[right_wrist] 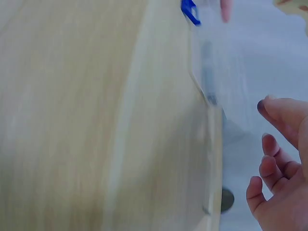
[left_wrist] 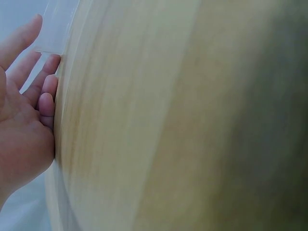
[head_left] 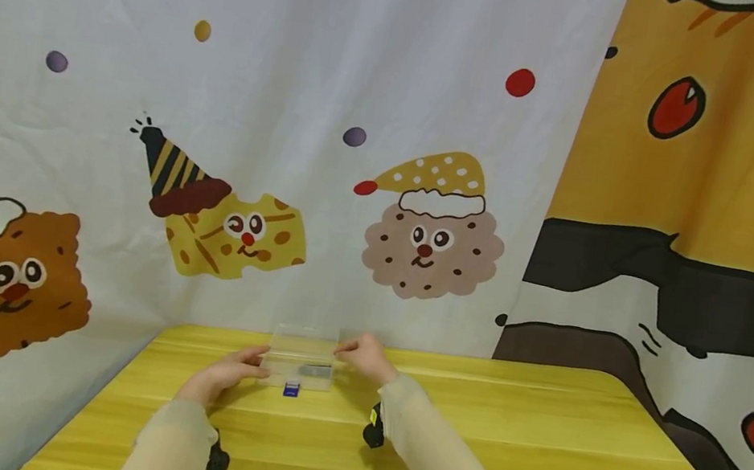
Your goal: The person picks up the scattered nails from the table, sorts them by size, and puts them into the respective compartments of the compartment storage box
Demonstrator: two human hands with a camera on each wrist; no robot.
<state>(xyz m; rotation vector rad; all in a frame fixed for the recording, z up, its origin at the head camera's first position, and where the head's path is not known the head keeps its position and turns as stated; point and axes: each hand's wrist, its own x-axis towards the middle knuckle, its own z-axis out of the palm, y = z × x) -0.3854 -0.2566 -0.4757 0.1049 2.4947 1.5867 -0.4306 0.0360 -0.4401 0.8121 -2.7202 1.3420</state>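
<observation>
A clear plastic box (head_left: 279, 371) with a blue latch (head_left: 291, 389) on its front stands toward the back of the table; its see-through lid (head_left: 304, 343) is raised at the rear. Inside the box, on the right, lies a narrow grey piece (head_left: 315, 370) too small to make out. At the box's left side my left hand (head_left: 228, 370) touches the edge, thumb and fingers extended. My right hand (head_left: 369, 358) has thumb and index finger together at the lid's right edge, seeming to pinch it; the other fingers curl loosely in the right wrist view. The lid is faint there.
The yellow wood-grain table (head_left: 500, 440) ends at a back edge close behind the box. A white cartoon-printed curtain (head_left: 281, 91) hangs behind it. Small black devices (head_left: 374, 429) sit at both wrists.
</observation>
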